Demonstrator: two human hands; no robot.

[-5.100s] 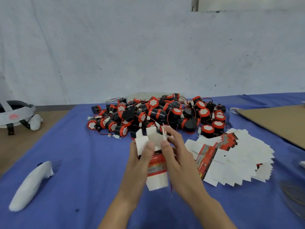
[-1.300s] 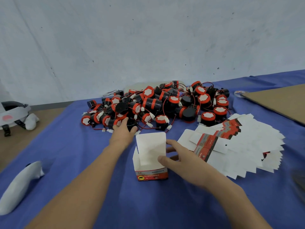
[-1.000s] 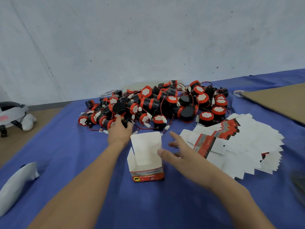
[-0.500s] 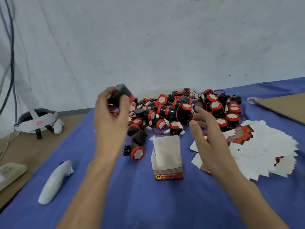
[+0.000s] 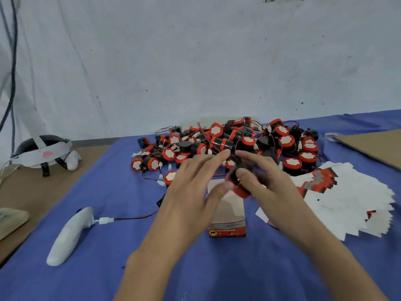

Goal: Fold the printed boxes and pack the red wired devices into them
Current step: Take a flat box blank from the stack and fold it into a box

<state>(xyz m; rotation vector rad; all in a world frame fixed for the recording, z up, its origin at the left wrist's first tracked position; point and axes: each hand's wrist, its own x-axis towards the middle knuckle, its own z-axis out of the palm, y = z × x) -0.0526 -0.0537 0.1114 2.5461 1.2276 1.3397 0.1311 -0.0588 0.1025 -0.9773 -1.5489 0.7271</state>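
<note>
step in hand: loading one device into a folded box. the folded box [image 5: 227,216] stands upright on the blue cloth [image 5: 130,257], open top up, printed red band along its lower edge, between the two wrists.

right hand [image 5: 273,190] grips a red wired device [image 5: 238,185] just above the box mouth, thumb on the dark body, red end pointing down. left hand [image 5: 191,192] is beside it with fingers stretched out and curled round nothing; its thumb tip sits by the red end, but blur hides whether it touches.

a red lead with a white connector [image 5: 106,220] lies on the cloth and runs under the left hand. probably this device's lead; cannot trace it behind the hand.

next move, as i judge it: lower the device straight into the mouth, gather the loose lead in with it, then tuck the top flap. risk: the lead snags or tips the light box.

surface: the pile of devices [image 5: 227,144] lies behind the box, tangled. the fan of flat box blanks [image 5: 351,203] lies to the right, a cardboard sheet [image 5: 373,146] beyond it. a white controller [image 5: 69,233] lies on the cloth at left. a headset [image 5: 41,151] sits on bare wood past the cloth edge. room: a scuffed white wall [image 5: 195,61], dark cables at upper left.
</note>
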